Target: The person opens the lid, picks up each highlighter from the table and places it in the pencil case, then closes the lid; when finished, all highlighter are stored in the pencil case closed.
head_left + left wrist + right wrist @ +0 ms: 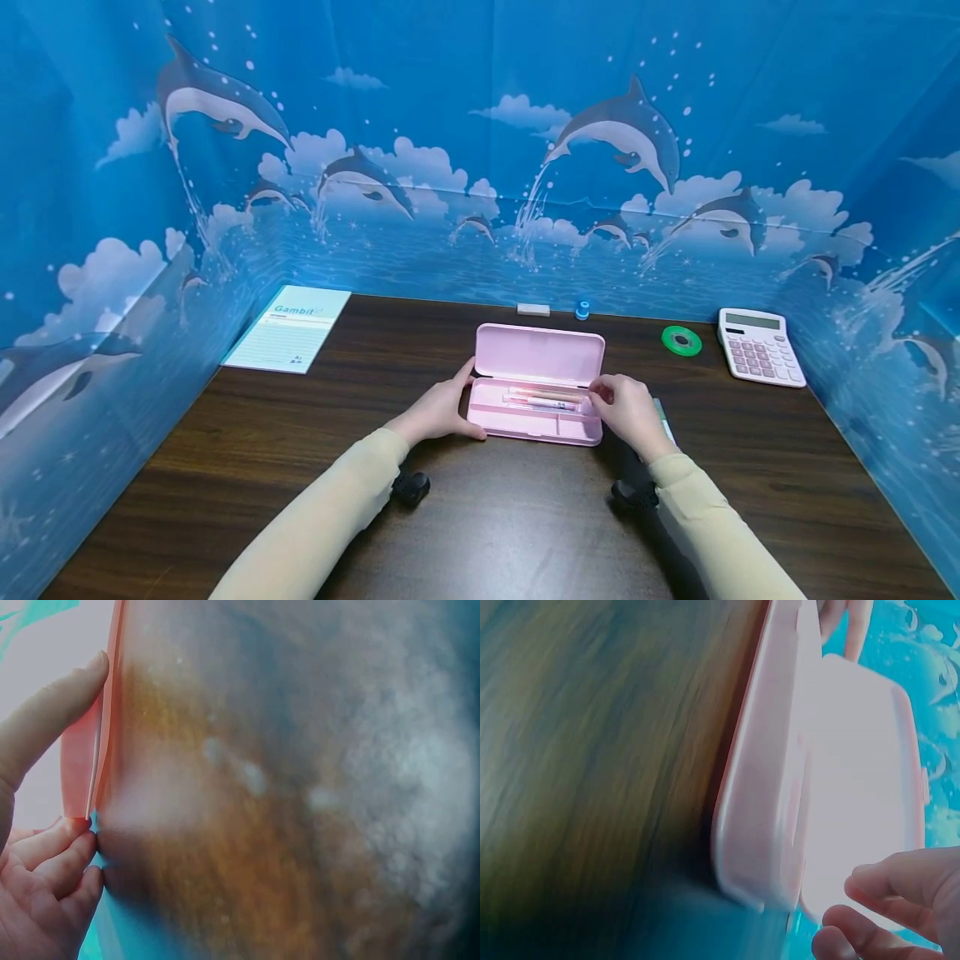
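A pink pencil case (538, 350) stands with its lid raised on the dark table. Inside its long compartment lie a few slim pens (543, 402), pale with orange-red and dark markings. My left hand (438, 408) grips the case's left end, thumb at the front corner and fingers at the back; the left wrist view shows the thumb (71, 690) along the pink edge. Over the right end of the case hovers my right hand (626, 410), its bent fingertips by the pen ends. In the right wrist view these fingertips (870, 881) are apart, and nothing shows between them.
A light green notepad (288, 329) lies at the back left. Along the back are a white block (533, 309), a small blue item (582, 310), a green ring (682, 340) and a calculator (761, 346). A pale green-and-white strip (663, 419), partly hidden, lies beside my right wrist.
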{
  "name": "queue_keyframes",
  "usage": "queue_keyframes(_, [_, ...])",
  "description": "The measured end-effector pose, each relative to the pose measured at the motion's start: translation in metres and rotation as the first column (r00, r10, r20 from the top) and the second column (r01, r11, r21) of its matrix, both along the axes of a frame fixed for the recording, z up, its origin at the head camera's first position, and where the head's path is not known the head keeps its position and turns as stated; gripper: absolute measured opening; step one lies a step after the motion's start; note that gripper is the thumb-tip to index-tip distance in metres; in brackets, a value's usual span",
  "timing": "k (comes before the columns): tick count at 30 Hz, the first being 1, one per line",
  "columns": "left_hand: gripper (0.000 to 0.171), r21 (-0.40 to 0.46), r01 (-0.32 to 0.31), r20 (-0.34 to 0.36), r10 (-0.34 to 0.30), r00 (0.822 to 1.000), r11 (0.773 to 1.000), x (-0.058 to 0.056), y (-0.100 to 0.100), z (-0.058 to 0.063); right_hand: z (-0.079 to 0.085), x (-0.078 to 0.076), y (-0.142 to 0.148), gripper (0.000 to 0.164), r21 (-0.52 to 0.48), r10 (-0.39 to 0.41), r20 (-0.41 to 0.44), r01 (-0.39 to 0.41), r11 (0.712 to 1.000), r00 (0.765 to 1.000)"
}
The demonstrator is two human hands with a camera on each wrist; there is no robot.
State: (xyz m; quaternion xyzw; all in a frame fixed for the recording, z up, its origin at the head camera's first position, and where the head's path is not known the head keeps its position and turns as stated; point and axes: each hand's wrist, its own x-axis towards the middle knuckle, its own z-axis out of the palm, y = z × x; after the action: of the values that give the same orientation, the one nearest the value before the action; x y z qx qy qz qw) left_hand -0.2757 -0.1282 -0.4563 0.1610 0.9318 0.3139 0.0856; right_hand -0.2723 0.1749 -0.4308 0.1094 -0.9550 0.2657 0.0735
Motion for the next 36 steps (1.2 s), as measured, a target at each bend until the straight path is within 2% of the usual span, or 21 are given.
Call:
queue_keyframes(7, [0.125, -0.006, -0.004, 0.003, 0.004, 1.0, 1.0, 0.002, 0.002, 0.002, 0.001, 0.007, 0.029, 0.011, -0.016, -0.042, -0.007, 0.042, 0.999, 0.999])
queue_keyframes(14, [0.124, -0.011, -0.01, -0.001, 0.01, 1.0, 1.0, 0.001, 0.002, 0.002, 0.004, 0.013, 0.053, 0.016, 0.015, -0.094, 0.056, 0.093, 0.996, 0.994])
queue_keyframes(23, [0.126, -0.006, -0.003, 0.0, 0.003, 1.0, 1.0, 0.0, 0.003, 0.002, 0.0, 0.022, 0.087, 0.02, 0.046, -0.145, 0.116, 0.141, 0.989, 0.983])
queue_keyframes(29, [0.126, 0.001, -0.002, 0.008, 0.001, 1.0, 1.0, 0.001, 0.001, 0.003, -0.006, 0.023, 0.099, 0.022, 0.069, -0.169, 0.198, 0.159, 0.985, 0.965])
queue_keyframes(36, [0.126, 0.013, 0.006, -0.006, -0.006, 1.0, 1.0, 0.001, 0.001, 0.003, -0.011, 0.024, 0.103, 0.023, 0.087, -0.184, 0.218, 0.169, 0.982, 0.958])
